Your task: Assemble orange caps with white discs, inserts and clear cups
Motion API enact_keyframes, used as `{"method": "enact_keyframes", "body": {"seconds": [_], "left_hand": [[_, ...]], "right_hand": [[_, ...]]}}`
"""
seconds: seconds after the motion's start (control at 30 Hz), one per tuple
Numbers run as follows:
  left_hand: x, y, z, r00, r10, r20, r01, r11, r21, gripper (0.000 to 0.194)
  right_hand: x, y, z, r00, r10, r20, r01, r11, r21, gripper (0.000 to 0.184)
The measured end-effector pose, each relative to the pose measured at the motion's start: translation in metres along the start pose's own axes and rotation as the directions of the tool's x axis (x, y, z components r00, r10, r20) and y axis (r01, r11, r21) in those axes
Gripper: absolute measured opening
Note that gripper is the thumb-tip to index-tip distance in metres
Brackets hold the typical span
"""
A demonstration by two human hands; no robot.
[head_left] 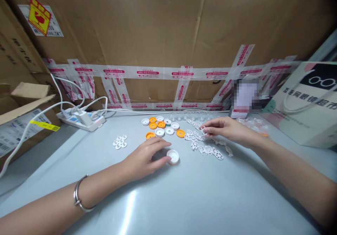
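Observation:
My left hand [147, 158] is at a round white cap [173, 156] with an orange underside. Its thumb touches the cap's near left rim and its forefinger curves by the far side, a loose hold on the table. My right hand [223, 131] pinches a small white openwork plastic piece [204, 132] between thumb and fingers. Under and around it lie several similar white cut-out pieces [209, 150], partly hidden by the hand. Behind my left hand sits a group of round orange caps [161, 124] and white caps [159, 132], with a flat orange ring [180, 133] beside them.
Several small white pegged pieces [120, 142] lie at the left. A power strip [86, 122] with white cables stands near an opened carton [23, 122]. Clear plastic packaging [195, 116] lies along the back. A paper bag [306, 105] stands at the right, and a large taped box [147, 28] walls the rear.

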State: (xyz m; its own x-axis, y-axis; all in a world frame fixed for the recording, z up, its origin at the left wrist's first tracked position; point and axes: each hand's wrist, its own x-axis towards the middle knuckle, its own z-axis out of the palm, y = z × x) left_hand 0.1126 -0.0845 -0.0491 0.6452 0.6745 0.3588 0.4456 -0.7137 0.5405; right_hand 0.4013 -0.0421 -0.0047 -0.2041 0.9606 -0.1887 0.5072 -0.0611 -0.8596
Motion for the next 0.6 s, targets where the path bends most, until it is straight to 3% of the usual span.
{"method": "enact_keyframes", "body": {"seconds": [0.07,0.17,0.3,0.43,0.6], "left_hand": [[0.001,0.000,0.000,0.998,-0.003,-0.063,0.001,1.000,-0.019,0.028],[0.002,0.004,-0.001,0.984,0.022,-0.175,-0.031,0.998,-0.048,0.031],[0.001,0.012,0.000,0.939,0.159,-0.304,-0.170,0.985,-0.011,0.042],[-0.001,0.018,0.001,0.893,0.303,-0.333,-0.306,0.951,0.044,0.032],[-0.001,0.018,0.001,0.858,0.366,-0.360,-0.354,0.930,0.102,0.030]], "right_hand": [[-0.006,-0.008,0.015,1.000,0.014,-0.001,-0.014,0.977,0.211,0.027],[-0.018,-0.019,0.048,0.996,0.030,0.088,-0.066,0.891,0.448,0.027],[-0.035,-0.026,0.088,0.980,-0.001,0.197,-0.134,0.730,0.670,0.025],[-0.046,-0.025,0.108,0.964,0.007,0.266,-0.214,0.615,0.759,0.024],[-0.053,-0.028,0.116,0.955,0.052,0.291,-0.269,0.560,0.784,0.025]]}}
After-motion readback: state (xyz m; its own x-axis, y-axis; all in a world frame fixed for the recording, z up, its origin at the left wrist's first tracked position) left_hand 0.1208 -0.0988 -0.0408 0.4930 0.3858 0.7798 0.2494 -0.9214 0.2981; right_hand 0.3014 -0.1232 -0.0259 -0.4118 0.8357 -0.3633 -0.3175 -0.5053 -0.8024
